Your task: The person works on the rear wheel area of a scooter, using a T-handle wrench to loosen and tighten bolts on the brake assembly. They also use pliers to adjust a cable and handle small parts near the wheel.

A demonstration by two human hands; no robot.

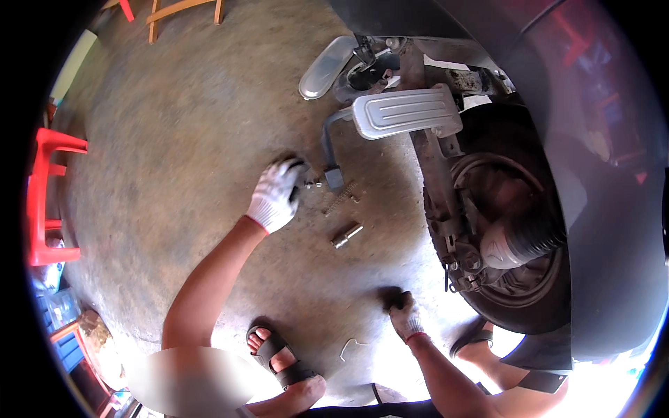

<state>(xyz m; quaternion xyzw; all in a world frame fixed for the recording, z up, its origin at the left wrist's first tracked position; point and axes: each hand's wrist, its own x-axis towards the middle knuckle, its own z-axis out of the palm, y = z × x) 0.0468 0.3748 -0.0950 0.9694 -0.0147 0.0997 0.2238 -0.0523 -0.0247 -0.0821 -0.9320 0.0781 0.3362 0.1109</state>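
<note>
My left hand (277,192), in a white work glove, reaches down to the concrete floor and closes on a small metal bolt (315,184). Just right of it lie a spring (341,199) and a metal socket (346,235). My right hand (403,311), also gloved, rests fingers-down on the floor near the scooter's rear wheel (516,279); whether it holds anything is hidden. A silver footrest plate (406,111) on a bent lever juts from the scooter frame above the parts.
A red plastic stool (50,202) stands at the left. A silver cover piece (324,66) lies at the top. A bent wire clip (352,346) lies near my sandalled foot (282,359). Wooden furniture legs (182,12) show at the far top.
</note>
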